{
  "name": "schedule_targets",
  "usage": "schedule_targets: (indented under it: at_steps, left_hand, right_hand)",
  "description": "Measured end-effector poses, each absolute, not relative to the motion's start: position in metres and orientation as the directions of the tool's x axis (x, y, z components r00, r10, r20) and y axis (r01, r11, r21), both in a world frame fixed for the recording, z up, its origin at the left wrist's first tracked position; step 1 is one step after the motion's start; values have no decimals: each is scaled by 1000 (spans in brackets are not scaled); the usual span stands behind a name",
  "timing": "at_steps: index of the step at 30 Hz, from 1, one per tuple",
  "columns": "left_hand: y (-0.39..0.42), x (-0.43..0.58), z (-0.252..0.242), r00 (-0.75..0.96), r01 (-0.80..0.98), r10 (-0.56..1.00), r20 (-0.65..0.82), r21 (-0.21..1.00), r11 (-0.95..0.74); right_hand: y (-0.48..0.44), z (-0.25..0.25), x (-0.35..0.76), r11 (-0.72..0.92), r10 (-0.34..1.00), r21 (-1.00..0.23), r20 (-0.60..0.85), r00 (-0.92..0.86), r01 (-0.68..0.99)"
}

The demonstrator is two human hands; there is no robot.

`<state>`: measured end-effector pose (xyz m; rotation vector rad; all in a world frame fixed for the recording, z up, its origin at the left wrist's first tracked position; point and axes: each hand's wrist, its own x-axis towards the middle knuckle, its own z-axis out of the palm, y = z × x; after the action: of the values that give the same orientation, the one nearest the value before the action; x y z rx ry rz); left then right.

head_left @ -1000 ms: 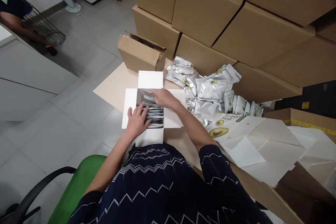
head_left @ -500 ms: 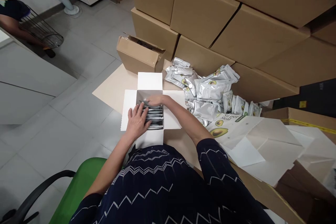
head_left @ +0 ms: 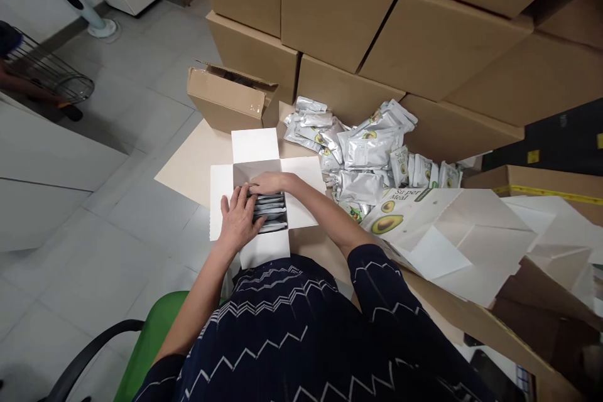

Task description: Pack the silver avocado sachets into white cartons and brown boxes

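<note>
An open white carton (head_left: 257, 250) with its flaps folded outward stands in front of my body. Upright silver pouches (head_left: 272, 212) are packed in a row inside it. My left hand (head_left: 239, 217) reaches over the left wall, fingers spread across the pouch tops. At the far end of the row, my right hand (head_left: 267, 183) is down inside the carton, fingers together on the rearmost pouch; its fingertips are partly hidden and nearly meet those of my left hand. To the right lies a heap of silver pouches (head_left: 372, 151) with avocado pictures.
An opened brown box (head_left: 226, 97) sits behind the carton. Stacked brown boxes (head_left: 339, 9) form a wall at the back. White printed cartons (head_left: 424, 217) lean in a large box at right. A green chair (head_left: 155, 326) is at lower left; a person's leg (head_left: 28, 85) shows far left.
The camera view has shifted slightly, so the scene sits a little further left. My right hand's fingertips have come closer to my left hand; my left hand stays over the pouches.
</note>
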<state>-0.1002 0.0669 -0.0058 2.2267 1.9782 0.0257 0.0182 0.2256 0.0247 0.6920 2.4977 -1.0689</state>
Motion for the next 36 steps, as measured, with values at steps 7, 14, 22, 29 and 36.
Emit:
schedule_targets:
  at_steps: [7,14,22,29,36]
  left_hand:
    - [66,-99,-5,119,982,989,-89,158,-104]
    - [66,-100,-6,130,981,989,-70,151,-118]
    - [66,-100,-8,122,984,990,-72,139,-111]
    - [66,-100,-8,121,979,991,-65,175,-108]
    - [65,-99,-7,125,981,990,-63,156,-114]
  right_hand:
    - [212,16,124,54,969,-966,-11,-248,253]
    - [198,-77,239,-557,830,-427,-294,474,712]
    - [175,-122,215,-529,830,-151,-295,473,835]
    - [161,-94,211,-371,914,-269,-272,300,889]
    - [171,-43,231,-335,935,-707,-169,311,624]
